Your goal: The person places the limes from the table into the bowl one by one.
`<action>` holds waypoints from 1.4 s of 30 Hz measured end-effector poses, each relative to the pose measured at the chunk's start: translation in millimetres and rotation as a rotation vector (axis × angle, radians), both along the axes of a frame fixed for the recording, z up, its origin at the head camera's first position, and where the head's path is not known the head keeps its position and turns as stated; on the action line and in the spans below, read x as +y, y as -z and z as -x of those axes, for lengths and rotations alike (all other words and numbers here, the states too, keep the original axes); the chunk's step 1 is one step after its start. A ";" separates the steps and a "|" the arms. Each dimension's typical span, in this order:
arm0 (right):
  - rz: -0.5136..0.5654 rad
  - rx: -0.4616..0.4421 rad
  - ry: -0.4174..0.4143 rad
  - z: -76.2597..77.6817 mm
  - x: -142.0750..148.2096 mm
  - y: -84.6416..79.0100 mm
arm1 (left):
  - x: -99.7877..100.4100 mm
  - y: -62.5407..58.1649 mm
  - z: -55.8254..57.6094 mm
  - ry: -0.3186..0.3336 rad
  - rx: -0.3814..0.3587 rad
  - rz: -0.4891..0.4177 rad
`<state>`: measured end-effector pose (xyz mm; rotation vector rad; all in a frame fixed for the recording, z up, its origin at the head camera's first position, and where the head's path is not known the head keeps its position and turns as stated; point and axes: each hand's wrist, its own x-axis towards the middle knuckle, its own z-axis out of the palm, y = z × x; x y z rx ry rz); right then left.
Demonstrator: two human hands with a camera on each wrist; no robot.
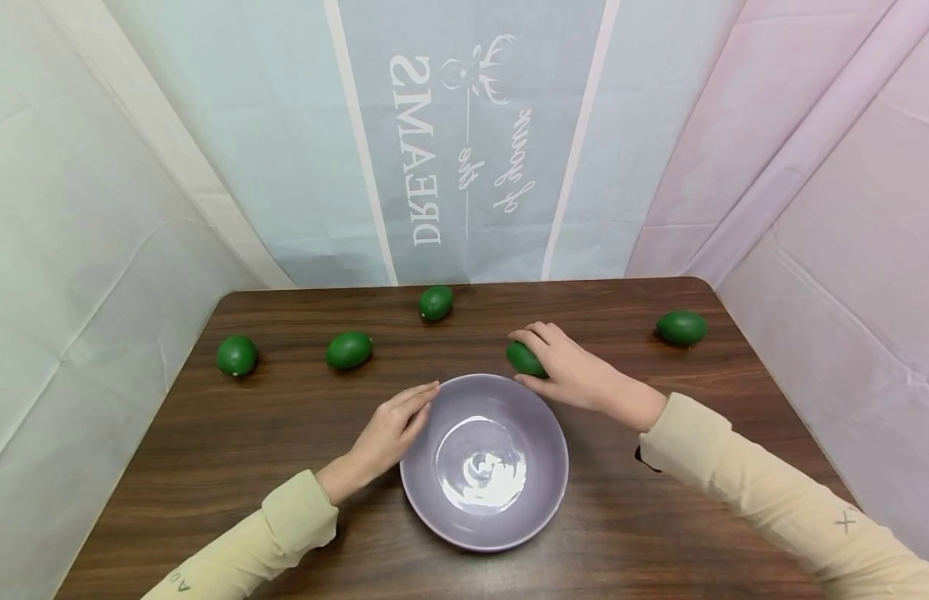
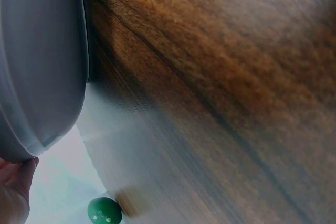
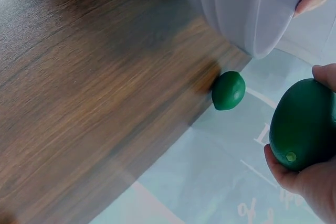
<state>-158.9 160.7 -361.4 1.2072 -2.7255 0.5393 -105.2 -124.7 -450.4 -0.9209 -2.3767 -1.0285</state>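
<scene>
A lilac-grey bowl (image 1: 482, 521) stands on the table. My left hand (image 1: 385, 437) is at its upper-left rim, thumb over the inner side and fingers along the outside, holding the edge. In the left wrist view, a fingertip meets the rim of the bowl (image 2: 44, 66). My right hand (image 1: 572, 367), just beyond the bowl's upper right, grips a green lime (image 1: 524, 358) between thumb and fingers. The right wrist view shows that lime (image 3: 302, 124) close up, its stem end facing the camera. Whether it touches the table, I cannot tell.
More limes lie around the table: one at the far left (image 1: 237, 356), one left of centre (image 1: 349, 350), one near the back edge (image 1: 437, 302) and one at the right (image 1: 681, 327). A printed cloth (image 1: 284, 167) hangs behind the dark wooden table (image 1: 629, 517).
</scene>
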 end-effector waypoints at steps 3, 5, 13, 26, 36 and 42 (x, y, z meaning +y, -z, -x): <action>-0.002 0.000 -0.010 -1.8 -1.8 -0.6 | -0.1 0.0 -0.2 -0.001 -0.001 0.002; 0.000 0.000 -0.018 -3.0 -3.3 -1.0 | -0.2 0.0 -0.3 -0.003 -0.002 0.003; 0.019 -0.001 -0.053 -7.6 -9.7 0.9 | -0.4 0.4 0.0 -0.002 0.002 -0.004; 0.021 -0.008 -0.088 -13.1 -18.6 4.7 | -0.1 0.7 0.2 -0.001 0.002 -0.005; 0.010 -0.015 -0.122 -18.8 -24.9 7.8 | -0.3 0.2 0.2 0.002 -0.002 -0.005; -0.023 -0.025 -0.140 -21.4 -28.3 10.9 | -0.2 -0.8 0.5 -0.001 -0.004 -0.005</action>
